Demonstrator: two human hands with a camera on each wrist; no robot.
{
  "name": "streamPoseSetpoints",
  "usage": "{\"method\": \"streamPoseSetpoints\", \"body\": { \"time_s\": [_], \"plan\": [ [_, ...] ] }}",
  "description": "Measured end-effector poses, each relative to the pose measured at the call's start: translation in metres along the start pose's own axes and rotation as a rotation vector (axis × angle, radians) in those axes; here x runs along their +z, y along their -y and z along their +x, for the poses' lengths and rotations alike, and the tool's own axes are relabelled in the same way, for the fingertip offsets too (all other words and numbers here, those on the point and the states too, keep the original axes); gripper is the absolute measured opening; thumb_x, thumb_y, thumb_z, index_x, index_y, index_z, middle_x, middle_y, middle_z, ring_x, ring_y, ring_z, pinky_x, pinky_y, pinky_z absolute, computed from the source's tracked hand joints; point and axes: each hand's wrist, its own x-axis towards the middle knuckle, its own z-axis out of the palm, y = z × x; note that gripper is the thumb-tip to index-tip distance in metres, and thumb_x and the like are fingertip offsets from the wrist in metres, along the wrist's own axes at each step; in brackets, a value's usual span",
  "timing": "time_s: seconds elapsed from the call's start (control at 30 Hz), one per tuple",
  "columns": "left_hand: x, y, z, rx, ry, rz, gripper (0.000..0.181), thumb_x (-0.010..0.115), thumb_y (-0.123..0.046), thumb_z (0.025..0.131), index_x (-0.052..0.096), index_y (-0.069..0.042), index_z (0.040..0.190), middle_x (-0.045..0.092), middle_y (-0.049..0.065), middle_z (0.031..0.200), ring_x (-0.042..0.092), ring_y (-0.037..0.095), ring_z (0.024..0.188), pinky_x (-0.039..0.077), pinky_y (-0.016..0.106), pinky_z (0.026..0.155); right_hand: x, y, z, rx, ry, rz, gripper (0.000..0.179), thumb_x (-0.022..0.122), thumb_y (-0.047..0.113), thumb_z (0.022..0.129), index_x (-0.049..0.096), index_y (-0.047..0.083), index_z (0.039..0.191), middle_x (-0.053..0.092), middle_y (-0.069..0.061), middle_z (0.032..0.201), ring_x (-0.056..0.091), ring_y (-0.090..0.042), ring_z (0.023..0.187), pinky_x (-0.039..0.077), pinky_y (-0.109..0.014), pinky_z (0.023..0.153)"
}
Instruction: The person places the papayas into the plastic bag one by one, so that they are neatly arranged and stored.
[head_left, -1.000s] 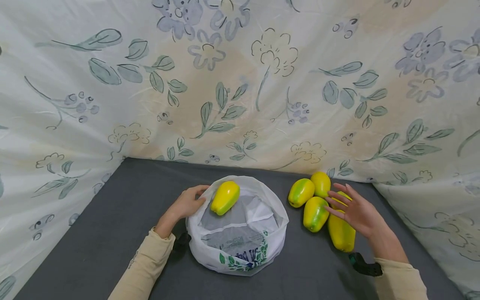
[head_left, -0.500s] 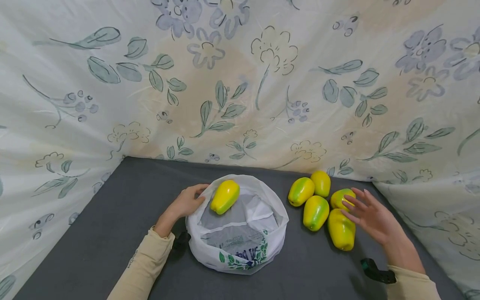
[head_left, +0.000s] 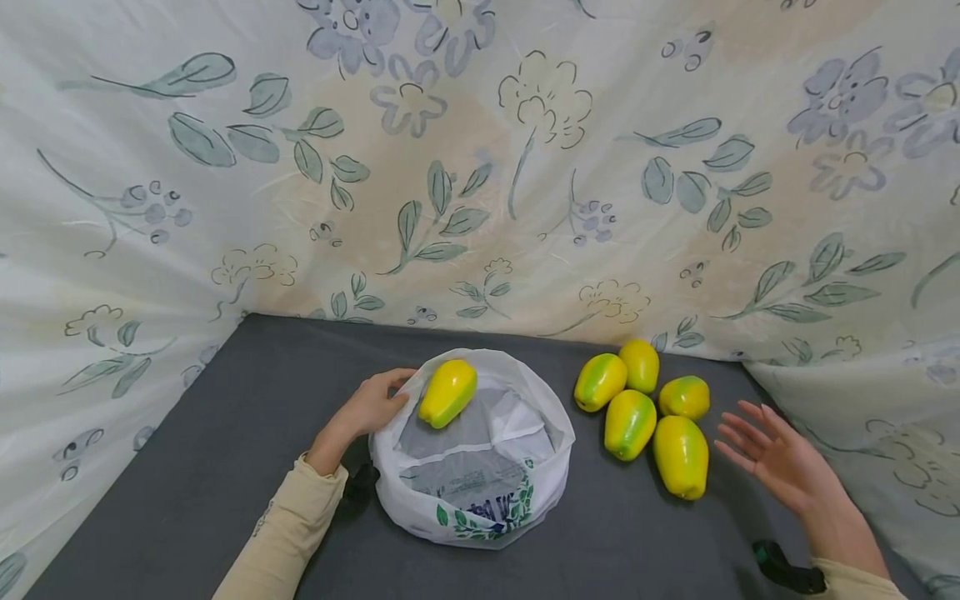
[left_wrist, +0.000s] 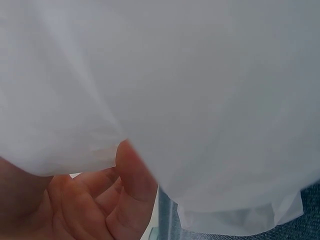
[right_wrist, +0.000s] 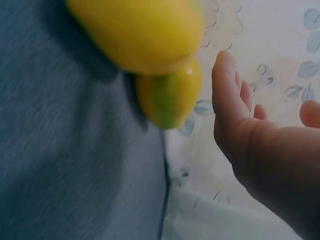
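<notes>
A white plastic bag point(head_left: 551, 475) with green leaf print stands on the dark cloth, its mouth spread wide. One yellow papaya point(head_left: 447, 394) lies inside it, near the far left rim. My left hand point(head_left: 371, 406) pinches the bag's left rim; in the left wrist view the white plastic point(left_wrist: 200, 90) hides part of that hand. Right of the bag sit several yellow-green papayas, among them a nearest one point(head_left: 681, 458) and a small one point(head_left: 684, 397). My right hand point(head_left: 783, 458) hovers to their right, fingers extended, holding nothing and apart from the fruit.
Dark grey cloth point(head_left: 225, 467) covers the table. Floral sheets point(head_left: 450, 167) hang behind it and along both sides. Two more papayas touch at the back of the group, close to the rear sheet.
My right hand has drawn away from the papayas, moving right and toward me, which uncovers the small one. The left hand, the bag and the fruit have stayed put.
</notes>
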Motion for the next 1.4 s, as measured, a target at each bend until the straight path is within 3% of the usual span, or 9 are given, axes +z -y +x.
{"method": "streamPoseSetpoints", "body": {
  "time_s": [0.23,0.47,0.57,0.63,0.77,0.8,0.87,1.1,1.4],
  "plan": [
    [0.000,-0.001,-0.001,0.002,0.004,-0.004,0.041,0.052,-0.003,0.096,0.049,0.001,0.136,0.058,0.023,0.117,0.062,0.034,0.096,0.054,0.038,0.067,-0.017,-0.004,-0.006,0.051,-0.060,-0.028,0.033,0.036,0.031,0.104,0.067,0.020,0.103,0.066,-0.003,0.105,0.063,-0.022,0.097,0.048,-0.045,0.088],
    [0.000,-0.001,0.000,-0.006,0.008,-0.005,0.041,0.052,-0.004,0.096,0.049,0.001,0.136,0.059,0.022,0.116,0.063,0.031,0.093,0.054,0.036,0.066,-0.022,-0.014,-0.004,0.130,-0.204,-0.189,0.025,0.042,0.037,0.101,0.065,0.027,0.097,0.065,0.003,0.100,0.063,-0.017,0.092,0.049,-0.046,0.087],
    [0.000,-0.001,0.000,-0.011,0.012,-0.001,0.041,0.052,-0.004,0.096,0.048,0.001,0.137,0.058,0.022,0.116,0.063,0.031,0.092,0.054,0.037,0.066,-0.024,-0.019,0.000,0.159,-0.280,-0.275,0.019,0.046,0.042,0.099,0.054,0.030,0.111,0.062,0.006,0.100,0.061,-0.014,0.091,0.047,-0.047,0.089],
    [0.000,-0.001,0.000,-0.012,0.014,0.001,0.041,0.052,-0.004,0.096,0.048,0.001,0.137,0.058,0.023,0.117,0.063,0.031,0.093,0.054,0.037,0.066,-0.023,-0.022,0.004,0.180,-0.319,-0.353,0.039,0.047,0.046,0.097,0.040,0.033,0.133,0.056,-0.001,0.115,0.056,-0.016,0.099,0.045,-0.048,0.092],
    [0.000,-0.001,0.000,-0.007,0.015,0.000,0.041,0.051,-0.004,0.096,0.048,0.001,0.137,0.057,0.023,0.117,0.063,0.032,0.093,0.054,0.037,0.065,-0.017,-0.028,0.012,0.222,-0.356,-0.531,0.084,0.043,0.057,0.094,-0.006,0.022,0.153,0.014,-0.026,0.150,0.029,-0.036,0.130,0.040,-0.050,0.097],
    [0.000,0.000,0.000,-0.004,0.015,0.000,0.041,0.051,-0.004,0.096,0.048,0.001,0.137,0.058,0.023,0.117,0.063,0.031,0.092,0.054,0.036,0.065,-0.015,-0.029,0.013,0.230,-0.352,-0.564,0.088,0.041,0.058,0.094,-0.012,0.018,0.152,-0.002,-0.027,0.153,0.018,-0.041,0.135,0.039,-0.051,0.098],
    [0.000,0.000,0.000,0.002,0.014,0.003,0.041,0.051,-0.004,0.096,0.048,0.001,0.136,0.058,0.022,0.116,0.063,0.030,0.091,0.054,0.036,0.065,-0.012,-0.031,0.014,0.244,-0.340,-0.605,0.089,0.038,0.059,0.095,-0.016,0.015,0.151,-0.013,-0.025,0.154,0.002,-0.044,0.138,0.037,-0.053,0.098],
    [0.000,0.000,0.000,-0.004,0.008,0.004,0.041,0.051,-0.004,0.096,0.049,0.001,0.136,0.058,0.022,0.116,0.063,0.030,0.091,0.054,0.036,0.065,-0.001,-0.037,0.019,0.274,-0.327,-0.699,0.090,0.038,0.057,0.096,-0.015,0.010,0.151,-0.013,-0.030,0.152,0.001,-0.049,0.137,0.038,-0.056,0.095],
    [0.000,0.000,-0.001,-0.003,0.006,-0.001,0.041,0.051,-0.004,0.096,0.049,0.000,0.136,0.058,0.023,0.118,0.063,0.031,0.094,0.054,0.037,0.067,0.008,-0.044,0.023,0.274,-0.331,-0.737,0.094,0.041,0.058,0.095,-0.011,0.004,0.151,0.003,-0.025,0.151,0.022,-0.041,0.129,0.044,-0.050,0.086]
  ]
}}
